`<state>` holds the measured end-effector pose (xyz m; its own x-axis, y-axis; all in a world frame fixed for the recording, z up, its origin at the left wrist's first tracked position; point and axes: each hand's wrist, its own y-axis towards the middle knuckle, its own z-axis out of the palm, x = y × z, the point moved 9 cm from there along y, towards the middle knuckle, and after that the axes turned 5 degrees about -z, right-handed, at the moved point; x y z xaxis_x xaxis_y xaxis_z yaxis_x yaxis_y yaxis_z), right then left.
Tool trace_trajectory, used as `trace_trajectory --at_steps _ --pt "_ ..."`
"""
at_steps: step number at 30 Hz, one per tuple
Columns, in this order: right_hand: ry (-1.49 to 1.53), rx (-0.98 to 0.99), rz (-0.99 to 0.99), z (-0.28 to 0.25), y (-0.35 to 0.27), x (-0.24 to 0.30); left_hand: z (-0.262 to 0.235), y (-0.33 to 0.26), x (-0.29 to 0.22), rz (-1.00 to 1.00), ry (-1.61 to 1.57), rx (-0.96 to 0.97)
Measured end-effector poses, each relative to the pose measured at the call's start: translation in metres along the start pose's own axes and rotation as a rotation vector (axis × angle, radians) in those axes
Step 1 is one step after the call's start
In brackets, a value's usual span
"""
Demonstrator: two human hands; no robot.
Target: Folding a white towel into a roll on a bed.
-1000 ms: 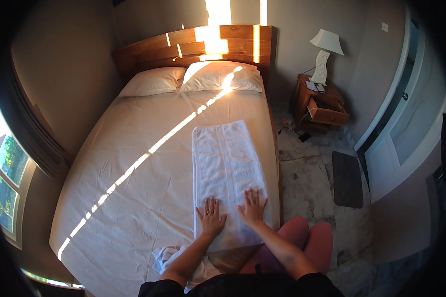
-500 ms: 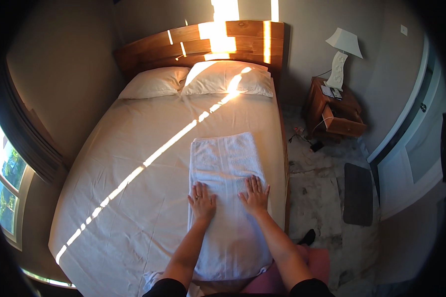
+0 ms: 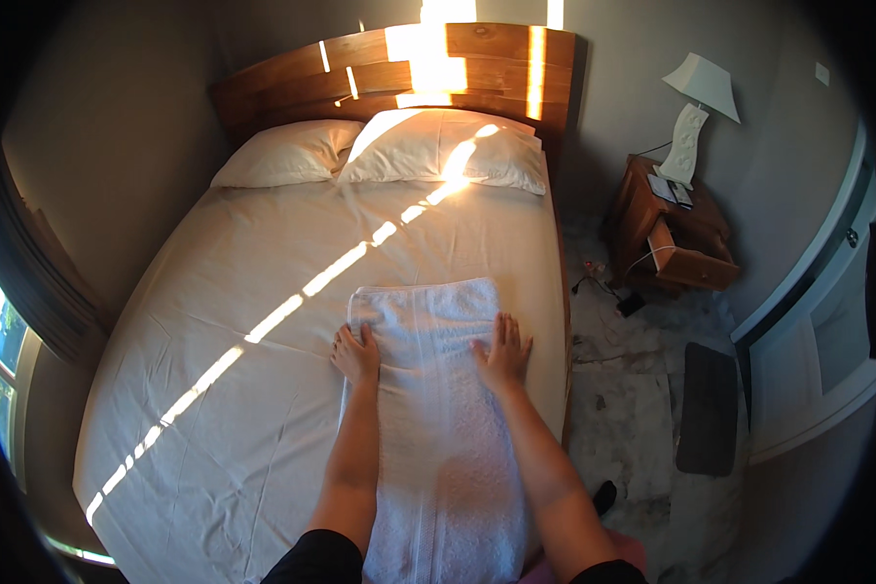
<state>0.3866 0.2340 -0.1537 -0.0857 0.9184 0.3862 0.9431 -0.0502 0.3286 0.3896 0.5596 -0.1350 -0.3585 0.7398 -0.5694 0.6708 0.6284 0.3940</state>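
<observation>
A long folded white towel [image 3: 433, 409] lies lengthwise on the bed, its near end running to the lower edge of the picture. My left hand [image 3: 357, 354] rests at the towel's left edge, toward its far end, with the fingers stretched out over the rim of the cloth. On the right edge lies my right hand [image 3: 504, 354], palm down and fingers extended, the thumb pointing inward. Small creases cross the towel between the two hands. Neither hand grips anything that I can see.
Two pillows [image 3: 438, 151] lean below the wooden headboard [image 3: 311, 73]. Right of the bed stands a nightstand [image 3: 642, 209] with its drawer [image 3: 696, 268] pulled out and a white lamp [image 3: 703, 88] on top. Cables and a dark grey mat [image 3: 707, 409] lie on the floor.
Both hands have slid farther up the towel, and the left has moved outward to its edge. The towel's far part looks more creased. The view has shifted slightly.
</observation>
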Motion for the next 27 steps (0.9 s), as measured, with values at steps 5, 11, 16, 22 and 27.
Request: trace_trajectory --at_steps 5,11,16,22,27 --pt "0.155 0.024 -0.046 0.019 0.061 -0.029 0.002 0.019 -0.011 0.115 -0.273 -0.099" --pt "0.287 -0.056 -0.146 0.028 0.113 -0.042 0.022 0.039 -0.017 0.118 -0.200 -0.039" --pt "0.350 -0.015 -0.228 0.029 0.130 -0.040 0.022 0.047 -0.020 0.192 -0.255 0.000" --pt "0.571 -0.128 -0.319 0.024 0.127 -0.049 0.001 0.039 -0.048 0.369 -0.558 -0.058" --pt "0.760 -0.187 -0.256 0.037 0.132 -0.059 0.056 0.075 -0.036 0.381 -0.370 0.123"
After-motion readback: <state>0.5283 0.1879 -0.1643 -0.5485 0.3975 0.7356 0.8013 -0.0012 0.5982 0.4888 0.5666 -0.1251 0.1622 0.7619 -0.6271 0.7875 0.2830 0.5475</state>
